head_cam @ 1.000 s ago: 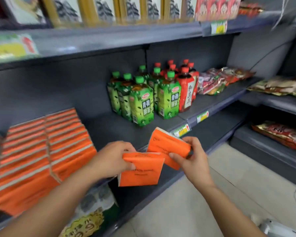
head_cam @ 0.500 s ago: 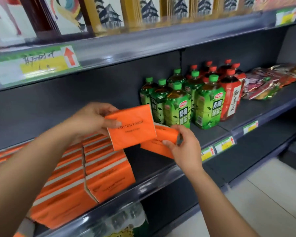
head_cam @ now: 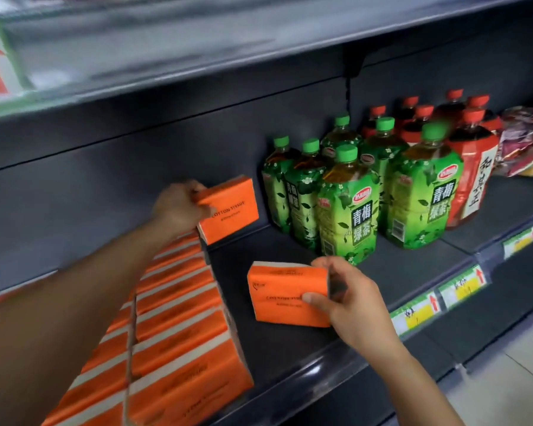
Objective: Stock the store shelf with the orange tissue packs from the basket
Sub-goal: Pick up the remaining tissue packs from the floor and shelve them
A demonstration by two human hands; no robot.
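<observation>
Half a second back we held both packs together. Now the rear pack (head_cam: 228, 209) sits at the back wall, past the stocked row (head_cam: 179, 318), with our left hand (head_cam: 179, 207) gripping its end. The front pack (head_cam: 286, 292) is low over the shelf (head_cam: 413, 272), pinched by our right hand (head_cam: 351, 302); we can't tell if it touches. Both look near placement.

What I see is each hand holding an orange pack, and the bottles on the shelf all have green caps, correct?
Not all. The head view shows green-capped bottles in front, and red-capped bottles behind and to the right of them. The rest holds: the left hand grips the rear pack, and the right hand grips the front pack.
</observation>
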